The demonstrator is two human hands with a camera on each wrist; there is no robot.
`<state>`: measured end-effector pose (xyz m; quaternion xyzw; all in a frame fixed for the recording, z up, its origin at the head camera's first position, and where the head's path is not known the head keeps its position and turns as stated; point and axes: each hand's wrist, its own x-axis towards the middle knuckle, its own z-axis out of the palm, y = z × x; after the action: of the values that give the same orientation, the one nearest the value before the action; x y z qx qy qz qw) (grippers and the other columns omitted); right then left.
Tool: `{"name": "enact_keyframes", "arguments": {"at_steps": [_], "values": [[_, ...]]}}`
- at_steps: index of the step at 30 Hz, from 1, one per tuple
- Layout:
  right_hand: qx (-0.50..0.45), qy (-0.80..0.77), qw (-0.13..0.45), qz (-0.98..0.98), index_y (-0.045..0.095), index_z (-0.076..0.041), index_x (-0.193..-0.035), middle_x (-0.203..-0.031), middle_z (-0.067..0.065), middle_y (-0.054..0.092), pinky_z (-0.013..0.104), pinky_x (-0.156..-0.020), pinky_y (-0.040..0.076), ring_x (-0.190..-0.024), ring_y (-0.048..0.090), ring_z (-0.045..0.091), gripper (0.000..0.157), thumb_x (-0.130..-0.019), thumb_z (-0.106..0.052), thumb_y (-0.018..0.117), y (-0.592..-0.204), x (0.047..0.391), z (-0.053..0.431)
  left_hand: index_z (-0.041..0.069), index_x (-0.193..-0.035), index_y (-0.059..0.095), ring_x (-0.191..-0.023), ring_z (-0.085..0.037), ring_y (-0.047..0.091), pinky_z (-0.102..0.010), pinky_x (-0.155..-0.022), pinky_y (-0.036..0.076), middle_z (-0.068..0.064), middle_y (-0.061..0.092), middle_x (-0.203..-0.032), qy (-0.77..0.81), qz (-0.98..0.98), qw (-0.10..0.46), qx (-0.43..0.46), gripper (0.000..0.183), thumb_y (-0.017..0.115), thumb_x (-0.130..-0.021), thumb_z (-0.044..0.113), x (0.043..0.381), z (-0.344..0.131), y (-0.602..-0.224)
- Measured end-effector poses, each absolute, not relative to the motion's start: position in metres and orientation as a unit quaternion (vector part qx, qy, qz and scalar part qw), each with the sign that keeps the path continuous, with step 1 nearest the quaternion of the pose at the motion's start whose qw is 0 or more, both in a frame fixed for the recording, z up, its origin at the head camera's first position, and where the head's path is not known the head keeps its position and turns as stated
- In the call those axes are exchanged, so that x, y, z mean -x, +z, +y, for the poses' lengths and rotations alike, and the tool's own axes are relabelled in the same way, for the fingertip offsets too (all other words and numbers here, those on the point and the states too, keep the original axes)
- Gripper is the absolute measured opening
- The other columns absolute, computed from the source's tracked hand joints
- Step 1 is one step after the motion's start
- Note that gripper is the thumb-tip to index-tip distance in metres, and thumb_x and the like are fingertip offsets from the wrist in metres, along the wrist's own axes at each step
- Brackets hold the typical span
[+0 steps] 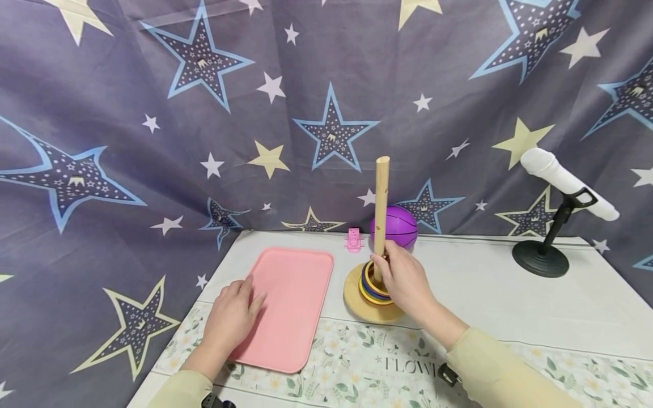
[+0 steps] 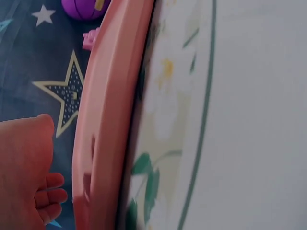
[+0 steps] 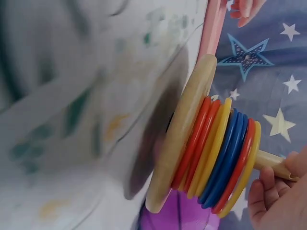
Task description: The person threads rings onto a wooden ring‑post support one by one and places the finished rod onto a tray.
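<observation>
My right hand [image 1: 409,279] grips the upright wooden post [image 1: 381,198] of a ring toss stand, low down, just above its rings. Red, yellow and blue rings [image 3: 233,155] are stacked around the post on the round wooden base [image 3: 184,129]. In the right wrist view a gap and a shadow show under the base, so it looks raised off the table. My left hand [image 1: 232,314] is over the left part of a pink tray [image 1: 293,306], fingers relaxed and holding nothing. Whether it touches the tray I cannot tell.
Behind the stand is a purple ball [image 1: 403,226], with a small pink plastic piece [image 1: 354,240] to its left. A white microphone-shaped object [image 1: 566,178] on a black stand [image 1: 541,259] occupies the table's right side. A star-patterned curtain [image 1: 245,136] hangs along the back and left.
</observation>
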<state>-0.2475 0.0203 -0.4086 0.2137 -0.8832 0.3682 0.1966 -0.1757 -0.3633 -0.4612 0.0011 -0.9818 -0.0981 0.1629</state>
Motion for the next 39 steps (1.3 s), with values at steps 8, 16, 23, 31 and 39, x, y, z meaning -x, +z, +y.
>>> {"name": "enact_keyframes", "arguments": {"at_steps": [8,16,23,31,39], "values": [[-0.241,0.382,0.192,-0.871,0.064,-0.008,-0.111,-0.085,0.002,0.06,0.042,-0.069,0.05,-0.078,0.055,0.022,0.013,-0.112,-0.021,0.068,-0.397,0.249,-0.011,-0.011,-0.155,0.053,-0.128,-0.052,0.058,-0.066,-0.111,0.047,-0.033,0.062,-0.138,-0.1,-0.982,0.159,-0.025,0.065,0.064,-0.112,0.036,0.176,-0.377,-0.468],[-0.271,0.386,0.193,-0.861,0.063,-0.01,-0.108,-0.082,0.0,0.058,0.043,-0.071,0.052,-0.077,0.056,0.021,0.015,-0.111,-0.024,0.068,-0.387,0.248,-0.048,-0.011,-0.156,0.053,-0.13,-0.05,0.058,-0.065,-0.113,0.047,-0.033,0.061,-0.142,-0.109,-0.984,0.138,-0.042,0.064,0.064,-0.112,0.035,0.174,-0.38,-0.469],[-0.295,0.402,0.179,-0.848,0.064,-0.01,-0.111,-0.086,0.0,0.061,0.043,-0.07,0.055,-0.078,0.06,0.021,0.015,-0.112,-0.025,0.066,-0.383,0.247,-0.085,-0.011,-0.156,0.053,-0.13,-0.05,0.058,-0.065,-0.113,0.048,-0.034,0.06,-0.143,-0.113,-0.983,0.135,-0.046,0.066,0.064,-0.112,0.037,0.175,-0.38,-0.47],[-0.303,0.406,0.174,-0.844,0.063,-0.01,-0.109,-0.086,0.002,0.06,0.045,-0.073,0.055,-0.08,0.059,0.023,0.014,-0.112,-0.023,0.068,-0.387,0.25,-0.122,-0.011,-0.154,0.055,-0.129,-0.05,0.058,-0.065,-0.11,0.049,-0.034,0.06,-0.141,-0.123,-0.981,0.144,-0.045,0.063,0.063,-0.112,0.035,0.173,-0.38,-0.474],[-0.302,0.401,0.171,-0.848,0.063,-0.01,-0.108,-0.086,0.002,0.061,0.045,-0.073,0.056,-0.08,0.061,0.023,0.016,-0.112,-0.025,0.068,-0.396,0.256,-0.149,-0.011,-0.153,0.057,-0.128,-0.05,0.059,-0.065,-0.108,0.051,-0.033,0.061,-0.14,-0.131,-0.979,0.151,-0.042,0.06,0.064,-0.112,0.032,0.17,-0.377,-0.473]]}}
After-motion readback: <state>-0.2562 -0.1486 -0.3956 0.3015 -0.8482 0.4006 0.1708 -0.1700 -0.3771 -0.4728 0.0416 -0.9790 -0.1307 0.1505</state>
